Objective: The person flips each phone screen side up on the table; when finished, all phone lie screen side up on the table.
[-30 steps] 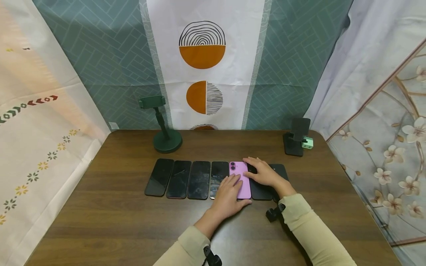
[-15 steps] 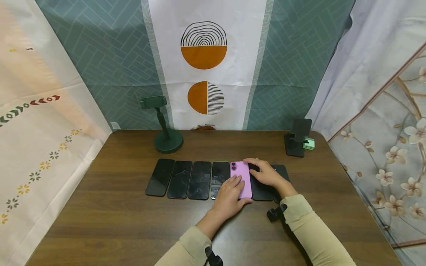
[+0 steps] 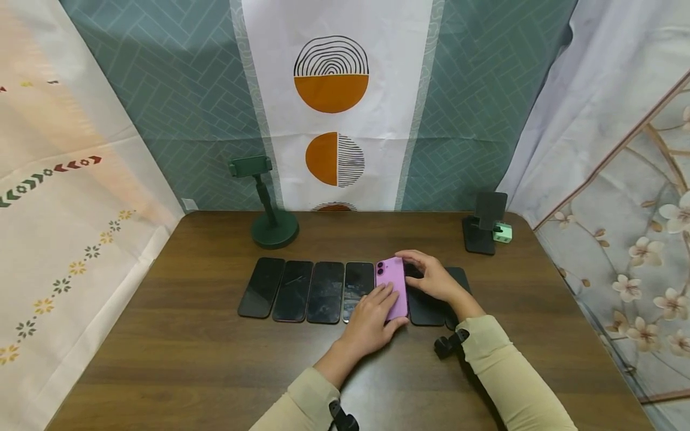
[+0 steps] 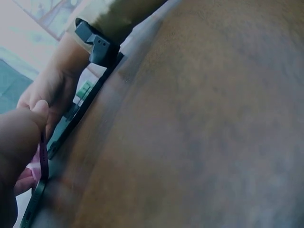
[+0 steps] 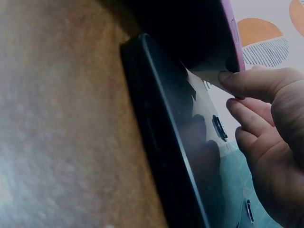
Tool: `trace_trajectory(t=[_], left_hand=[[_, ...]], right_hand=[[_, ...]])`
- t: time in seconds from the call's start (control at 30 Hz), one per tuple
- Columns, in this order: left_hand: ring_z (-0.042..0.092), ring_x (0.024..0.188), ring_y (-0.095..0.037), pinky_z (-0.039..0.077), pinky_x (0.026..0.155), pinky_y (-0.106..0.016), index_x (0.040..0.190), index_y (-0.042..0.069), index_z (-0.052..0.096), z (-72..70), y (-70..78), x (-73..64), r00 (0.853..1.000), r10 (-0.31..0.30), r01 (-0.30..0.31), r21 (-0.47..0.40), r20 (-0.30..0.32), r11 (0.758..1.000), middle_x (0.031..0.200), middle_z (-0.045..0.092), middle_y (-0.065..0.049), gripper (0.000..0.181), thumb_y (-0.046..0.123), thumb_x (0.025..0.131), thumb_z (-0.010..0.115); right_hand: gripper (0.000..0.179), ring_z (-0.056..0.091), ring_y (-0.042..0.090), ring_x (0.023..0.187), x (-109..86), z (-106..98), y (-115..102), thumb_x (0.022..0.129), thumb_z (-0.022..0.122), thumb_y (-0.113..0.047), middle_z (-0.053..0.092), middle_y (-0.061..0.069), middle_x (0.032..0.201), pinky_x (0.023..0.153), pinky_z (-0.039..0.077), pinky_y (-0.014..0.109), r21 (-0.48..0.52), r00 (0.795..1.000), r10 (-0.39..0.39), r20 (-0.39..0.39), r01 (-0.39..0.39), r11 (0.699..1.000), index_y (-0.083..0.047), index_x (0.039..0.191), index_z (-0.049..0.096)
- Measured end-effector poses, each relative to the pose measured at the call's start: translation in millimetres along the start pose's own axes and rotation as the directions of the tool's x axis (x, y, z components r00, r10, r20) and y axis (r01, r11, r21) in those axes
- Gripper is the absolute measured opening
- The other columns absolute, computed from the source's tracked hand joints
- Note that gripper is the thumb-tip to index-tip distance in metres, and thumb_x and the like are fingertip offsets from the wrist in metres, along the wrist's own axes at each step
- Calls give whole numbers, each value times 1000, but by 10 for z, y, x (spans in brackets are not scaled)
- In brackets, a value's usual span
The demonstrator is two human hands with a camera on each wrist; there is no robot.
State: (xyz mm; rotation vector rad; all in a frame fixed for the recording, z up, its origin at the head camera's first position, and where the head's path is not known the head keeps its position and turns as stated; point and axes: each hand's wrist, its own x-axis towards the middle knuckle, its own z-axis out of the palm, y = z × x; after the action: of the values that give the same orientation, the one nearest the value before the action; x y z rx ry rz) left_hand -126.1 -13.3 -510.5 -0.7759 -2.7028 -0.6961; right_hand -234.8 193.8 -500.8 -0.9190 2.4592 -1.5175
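Note:
In the head view a pink-purple smartphone (image 3: pixel 398 278) shows its back with the camera lenses, tilted up off the row. My left hand (image 3: pixel 364 326) lies over its lower half, fingers on the back and thumb at the bottom edge. My right hand (image 3: pixel 438 282) pinches its upper right corner. From the right wrist, the phone's dark screen side (image 5: pixel 190 33) is raised, with thumb and fingers of the right hand (image 5: pixel 273 114) at the corner. A dark phone (image 5: pixel 164 128) lies below it. The left wrist view shows the pink phone's bottom edge (image 4: pixel 43 154) standing slanted.
Several dark phones lie in a row on the wooden table (image 3: pixel 215 371), the leftmost phone (image 3: pixel 261 287) slightly slanted; another dark phone (image 3: pixel 457 278) is partly under the right arm. Behind stand a green phone stand (image 3: pixel 274 228) and a black stand (image 3: pixel 478 236) with a small green block (image 3: pixel 502 233).
The pink phone lay flat in the row before; its right side is now lifted and tilted. The right fingers have moved slightly up with its corner. The left hand stays over it.

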Motion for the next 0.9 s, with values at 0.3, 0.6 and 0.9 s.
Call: trace_trajectory(t=[0.3,0.6,0.9], left_hand=[[52,135,-29,45,109,-44,144,1,55,-18,1,11,999,-32,30,-121,-8,992,146,55,-16,73,43,89,77],[54,133,-30,47,107,-43,147,1,51,-32,23,19,998,-55,47,-256,-22,965,148,52,-18,70,36,92,76],[51,135,-30,47,106,-39,149,1,48,-5,7,22,997,-72,59,-404,-16,913,151,49,-18,69,32,94,75]], right_hand=[[56,52,49,127,-28,-25,-226,85,70,16,52,31,140,111,35,61,-24,1000,4,5,-4,1000,14,138,50],[70,55,42,128,16,-45,-47,85,76,7,51,24,147,109,39,60,-44,998,-50,27,51,998,9,147,44],[81,50,40,134,36,-49,-5,86,78,3,51,23,147,110,37,60,-148,995,-12,101,27,989,8,153,33]])
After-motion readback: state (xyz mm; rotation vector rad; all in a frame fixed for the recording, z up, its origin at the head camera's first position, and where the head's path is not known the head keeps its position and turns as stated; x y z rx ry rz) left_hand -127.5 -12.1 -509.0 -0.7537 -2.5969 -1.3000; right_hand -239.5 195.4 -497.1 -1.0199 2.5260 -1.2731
